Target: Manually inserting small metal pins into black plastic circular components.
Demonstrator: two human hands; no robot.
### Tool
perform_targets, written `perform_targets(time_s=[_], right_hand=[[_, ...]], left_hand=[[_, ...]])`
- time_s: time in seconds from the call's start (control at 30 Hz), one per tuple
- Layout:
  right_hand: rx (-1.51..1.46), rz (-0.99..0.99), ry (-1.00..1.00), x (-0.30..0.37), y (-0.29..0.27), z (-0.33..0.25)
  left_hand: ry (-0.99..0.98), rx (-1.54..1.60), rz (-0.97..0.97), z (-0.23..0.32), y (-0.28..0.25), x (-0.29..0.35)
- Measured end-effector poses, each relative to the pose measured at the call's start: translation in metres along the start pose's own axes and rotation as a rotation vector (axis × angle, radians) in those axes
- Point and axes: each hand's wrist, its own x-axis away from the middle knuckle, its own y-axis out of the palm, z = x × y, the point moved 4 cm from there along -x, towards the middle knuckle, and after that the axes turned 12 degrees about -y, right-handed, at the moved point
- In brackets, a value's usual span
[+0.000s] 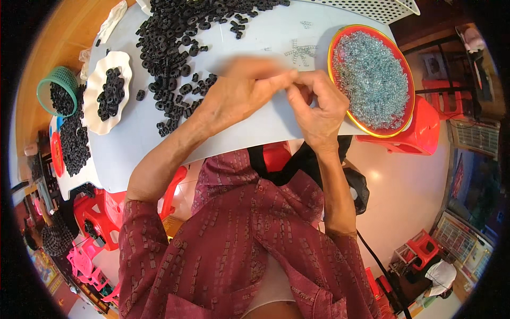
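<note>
My left hand [231, 101] and my right hand [321, 111] meet above the near part of the pale table [212, 143]. Both are closed, thumb and finger pinched, with the tips almost touching. Whatever lies between them is too small or hidden to make out. Part of the left fingers is blurred. Close by on the right stands a red, yellow-rimmed bowl [411, 101] full of small metal coil springs [372, 80]. Several loose springs [301, 52] lie beyond my hands. Left of my left hand spreads a heap of small black ridged plastic parts [164, 53].
A white wavy-edged dish [93, 101] holds more black parts. Past it are a green basket [66, 77] and another black heap [74, 143]. A white perforated basket [380, 8] sits at the far right. Red stools [425, 133] stand around the table.
</note>
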Motion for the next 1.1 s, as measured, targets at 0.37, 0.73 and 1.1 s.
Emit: perform_targets(time_s=[0.37, 0.73, 1.1], right_hand=[[-0.043, 0.064, 0.073, 0.002, -0.002, 0.004], [-0.138, 0.069, 0.12, 0.004, -0.002, 0.01], [-0.188, 0.051, 0.137, 0.004, -0.003, 0.01]], left_hand=[[0.073, 0.213, -0.227, -0.008, 0.003, -0.008], [0.097, 0.168, -0.149, -0.007, 0.002, -0.01], [0.098, 0.201, -0.134, -0.008, 0.002, -0.01]])
